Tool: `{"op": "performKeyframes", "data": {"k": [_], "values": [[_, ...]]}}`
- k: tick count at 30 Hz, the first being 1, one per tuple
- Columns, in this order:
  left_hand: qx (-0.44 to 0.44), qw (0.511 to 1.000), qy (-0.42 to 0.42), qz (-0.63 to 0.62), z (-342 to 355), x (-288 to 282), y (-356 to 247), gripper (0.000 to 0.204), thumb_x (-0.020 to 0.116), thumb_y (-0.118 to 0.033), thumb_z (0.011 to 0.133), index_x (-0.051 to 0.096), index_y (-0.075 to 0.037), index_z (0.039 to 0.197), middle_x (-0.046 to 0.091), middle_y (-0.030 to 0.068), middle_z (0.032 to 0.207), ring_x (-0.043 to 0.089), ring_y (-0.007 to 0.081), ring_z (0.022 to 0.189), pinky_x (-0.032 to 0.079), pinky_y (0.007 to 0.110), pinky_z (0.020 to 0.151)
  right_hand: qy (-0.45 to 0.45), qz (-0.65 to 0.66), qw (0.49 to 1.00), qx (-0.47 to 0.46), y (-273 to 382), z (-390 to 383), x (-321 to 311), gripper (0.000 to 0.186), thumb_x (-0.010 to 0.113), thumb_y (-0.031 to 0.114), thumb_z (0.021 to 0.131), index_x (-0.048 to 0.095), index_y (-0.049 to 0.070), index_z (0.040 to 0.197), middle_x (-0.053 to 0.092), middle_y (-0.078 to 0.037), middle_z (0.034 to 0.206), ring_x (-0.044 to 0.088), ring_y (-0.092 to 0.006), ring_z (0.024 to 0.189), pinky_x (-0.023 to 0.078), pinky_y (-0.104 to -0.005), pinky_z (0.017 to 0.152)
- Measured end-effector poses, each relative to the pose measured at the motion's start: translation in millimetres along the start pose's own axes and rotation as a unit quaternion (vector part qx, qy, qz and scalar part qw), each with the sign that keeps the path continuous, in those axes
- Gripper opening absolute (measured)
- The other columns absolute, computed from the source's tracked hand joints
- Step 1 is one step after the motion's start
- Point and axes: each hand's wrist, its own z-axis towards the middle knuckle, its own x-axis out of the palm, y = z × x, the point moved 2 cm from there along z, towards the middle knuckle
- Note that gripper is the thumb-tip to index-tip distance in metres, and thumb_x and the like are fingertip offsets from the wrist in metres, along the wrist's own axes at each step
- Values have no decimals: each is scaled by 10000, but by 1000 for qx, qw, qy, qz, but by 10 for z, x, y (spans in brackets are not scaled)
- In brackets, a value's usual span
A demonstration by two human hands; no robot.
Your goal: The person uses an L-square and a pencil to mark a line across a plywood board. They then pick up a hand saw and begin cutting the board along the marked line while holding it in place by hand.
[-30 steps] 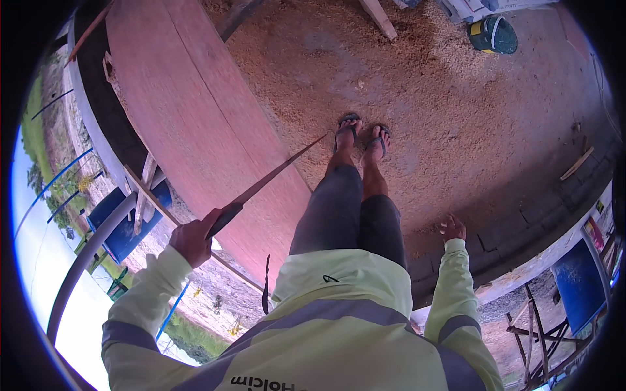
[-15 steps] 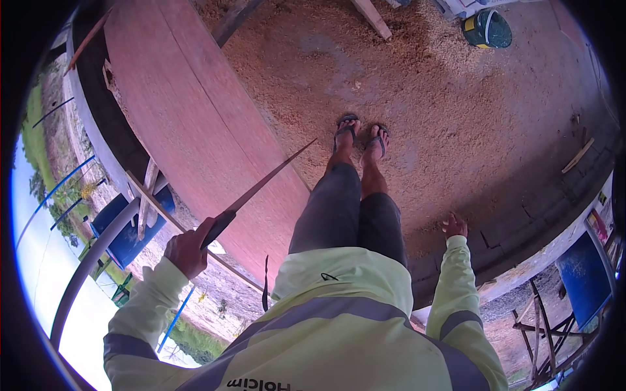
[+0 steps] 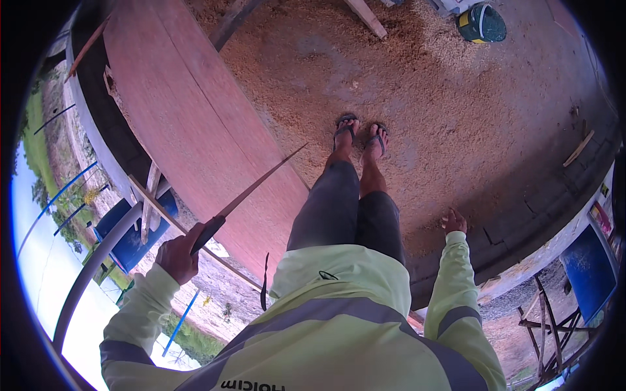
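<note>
My left hand [image 3: 178,255] is closed round the dark handle of a handsaw [image 3: 251,189]. Its long blade tapers to a point aimed up and to the right, above the edge of a reddish wooden board [image 3: 189,111]. Any teeth are too small to make out. My right hand [image 3: 454,221] hangs out to the right side with its fingers a little apart and nothing in it. Between the hands are my legs in dark shorts, with feet in flip-flops [image 3: 345,122] on the ground.
Sawdust [image 3: 417,78] covers much of the floor. A dark green bucket [image 3: 481,25] stands at the far right, near a timber leg [image 3: 366,17]. Low dark blockwork [image 3: 528,221] runs along the right. Blue barrels [image 3: 134,234] and wood strips lie beyond the board on the left.
My left hand has shifted slightly down and left, drawing the handsaw's tip back a little. My right hand has barely moved, and the feet stay in place.
</note>
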Motion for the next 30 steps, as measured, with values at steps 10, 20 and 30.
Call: {"op": "performKeyframes", "data": {"k": [10,20,30], "values": [[-52,999,13,-1,279,191,-209,648,633,-37,788,401,-197,1372,670,217,802,669,429,768,537,532,689,2,66,997,-28,38,-364,-68,358,551,285,944,668,110,1233,718,-109,907,670,-172,763,569,-312,667],[-55,997,-9,52,1800,497,-613,626,618,-114,825,367,-173,1395,675,225,788,664,449,761,539,552,704,27,82,993,-75,382,-351,262,366,538,269,954,655,82,1245,700,-111,1007,685,-196,833,578,-334,686],[5,999,-42,13,-216,-67,-69,635,628,7,769,442,-175,1348,667,200,805,671,416,749,536,524,660,-5,3,1000,31,-15,-92,-45,408,491,285,992,584,65,1322,687,-143,1069,698,-221,873,571,-316,692]]}}
